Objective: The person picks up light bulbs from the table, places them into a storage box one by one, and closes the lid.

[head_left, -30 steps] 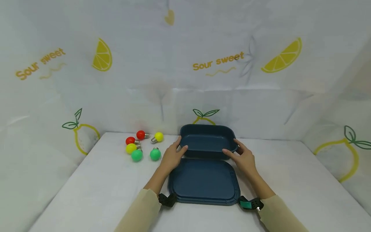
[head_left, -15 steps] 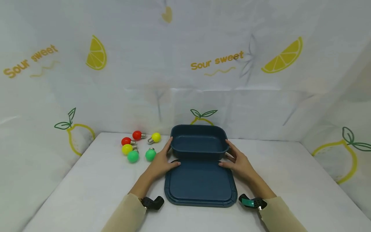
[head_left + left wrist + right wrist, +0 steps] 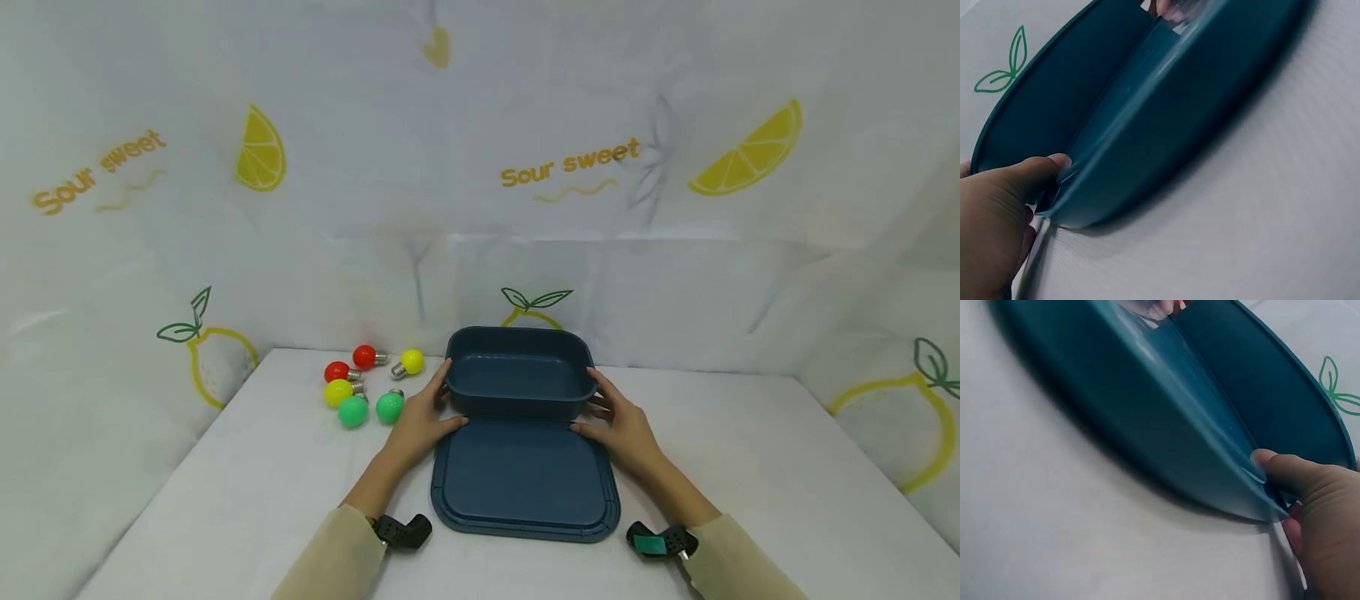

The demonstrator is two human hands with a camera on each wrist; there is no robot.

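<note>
Printed sheet (image 3: 390,117): hung behind at 12 o'clock, white with lemon drawings and the words "Sour sweet".
Desk (image 3: 225,492): white-topped, under everything else.
Box (image 3: 517,407): dark blue, near the far edge of the desk towards 12, long axis running 9 to 3, open top facing up.
Lid (image 3: 525,479): same blue, lying flat at 6 from the box, its long axis also 9 to 3; its far edge meets the box's near wall, any overlap hard to make out.
Left hand (image 3: 415,427): fingers curved round the box's 9 o'clock end, thumb on the lid's far corner.
Right hand (image 3: 624,425): likewise at the 3 o'clock end; the two hands are well apart.
Wrist straps: black, left (image 3: 402,532) and right (image 3: 662,543).
Bulbs: six, grouped towards 9 from the box; red (image 3: 364,357) and red (image 3: 337,372) with bases to 3, yellow (image 3: 412,362) with base to 8, yellow (image 3: 338,393) with base to 3, green (image 3: 352,412) and green (image 3: 389,408) with bases to 1.
</note>
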